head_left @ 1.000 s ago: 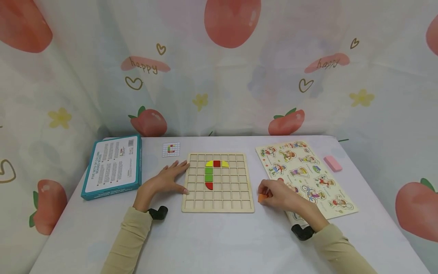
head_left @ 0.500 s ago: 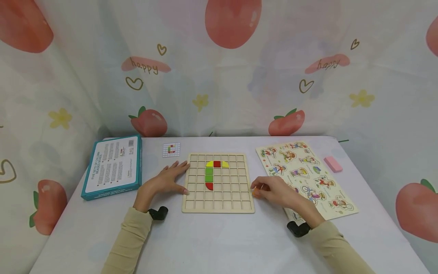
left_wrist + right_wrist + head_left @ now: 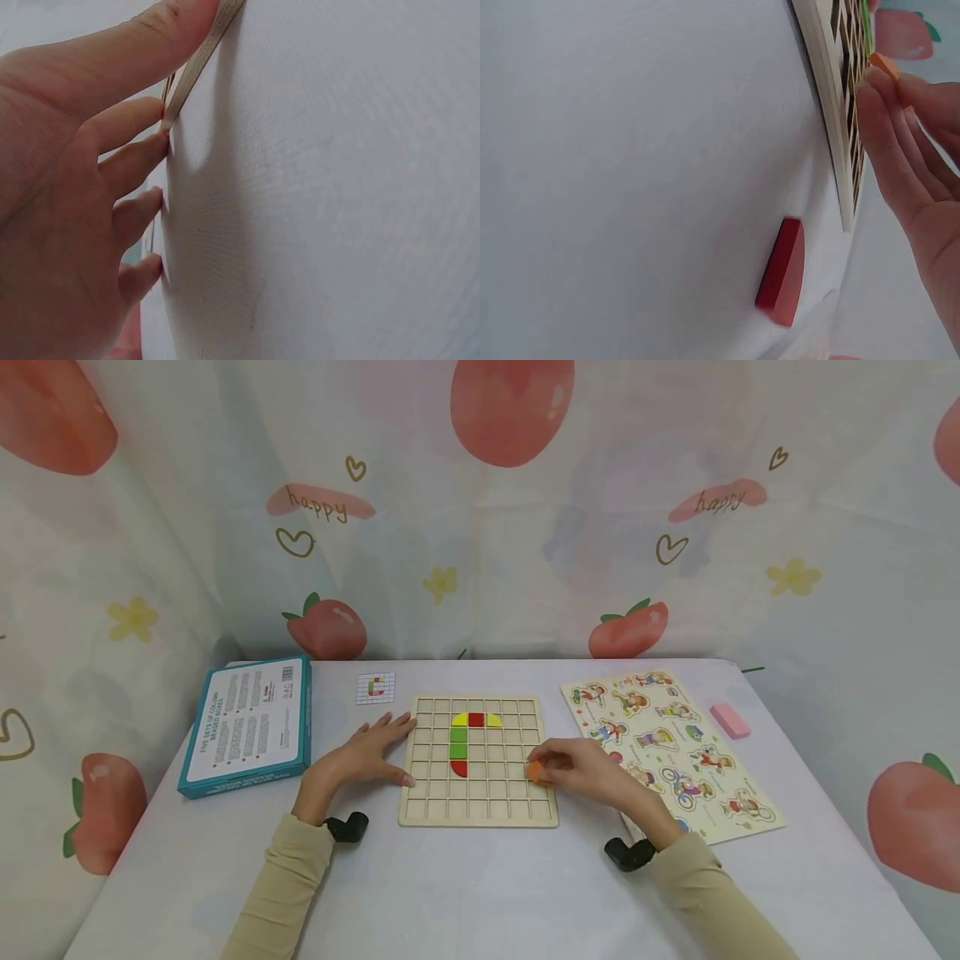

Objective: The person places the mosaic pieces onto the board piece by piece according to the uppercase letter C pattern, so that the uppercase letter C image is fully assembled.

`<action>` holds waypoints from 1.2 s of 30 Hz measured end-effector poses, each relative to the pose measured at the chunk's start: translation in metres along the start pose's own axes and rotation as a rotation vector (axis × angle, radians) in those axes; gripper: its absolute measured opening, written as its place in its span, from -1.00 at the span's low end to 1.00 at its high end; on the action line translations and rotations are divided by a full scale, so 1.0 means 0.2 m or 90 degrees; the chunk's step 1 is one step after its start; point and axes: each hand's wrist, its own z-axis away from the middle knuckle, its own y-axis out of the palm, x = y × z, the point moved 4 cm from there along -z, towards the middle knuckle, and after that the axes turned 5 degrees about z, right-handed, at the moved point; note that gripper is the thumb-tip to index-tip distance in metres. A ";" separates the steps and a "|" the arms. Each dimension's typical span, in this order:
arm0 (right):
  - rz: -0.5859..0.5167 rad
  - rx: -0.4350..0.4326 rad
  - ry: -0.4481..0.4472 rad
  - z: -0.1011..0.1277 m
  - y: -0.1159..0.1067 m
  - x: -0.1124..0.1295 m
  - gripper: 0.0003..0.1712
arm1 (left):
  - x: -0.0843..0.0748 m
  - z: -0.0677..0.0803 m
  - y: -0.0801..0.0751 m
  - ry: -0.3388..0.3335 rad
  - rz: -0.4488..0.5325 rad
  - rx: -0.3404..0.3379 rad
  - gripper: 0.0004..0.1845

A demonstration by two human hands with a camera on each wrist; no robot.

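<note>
A wooden grid board (image 3: 477, 802) lies in the middle of the table, with yellow, red and green pieces (image 3: 458, 743) set in its cells. My left hand (image 3: 367, 753) lies flat against the board's left edge (image 3: 196, 64), fingers straight. My right hand (image 3: 573, 767) pinches a small orange piece (image 3: 534, 771) over the right side of the board; the orange piece (image 3: 885, 64) shows at my fingertips in the right wrist view. A red piece (image 3: 782, 271) lies on the table beside the board's edge (image 3: 826, 112).
A teal box (image 3: 247, 725) lies at the left. A small pattern card (image 3: 375, 687) sits behind the board. A picture puzzle board (image 3: 667, 743) and a pink block (image 3: 730, 719) lie at the right. A printed curtain backs the table.
My right hand has carried the orange piece leftward from the table beside the picture puzzle to over the grid board's right side. The left hand has stayed still.
</note>
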 end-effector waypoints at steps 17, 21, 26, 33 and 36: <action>0.002 0.026 -0.014 -0.16 0.09 0.12 -0.67 | 0.01 -0.01 0.00 0.000 0.002 0.004 0.10; 0.019 0.030 -0.001 -0.20 0.11 0.14 -0.64 | 0.00 -0.01 0.00 0.003 0.003 0.008 0.10; 0.014 0.045 0.016 -0.23 0.14 0.15 -0.66 | 0.00 -0.01 0.00 0.003 0.004 0.004 0.10; 0.003 0.058 0.009 -0.26 0.18 0.18 -0.70 | 0.00 0.00 0.00 -0.002 0.005 -0.001 0.09; 0.013 0.060 0.007 -0.28 0.18 0.19 -0.72 | 0.00 0.00 0.00 -0.005 0.006 0.003 0.09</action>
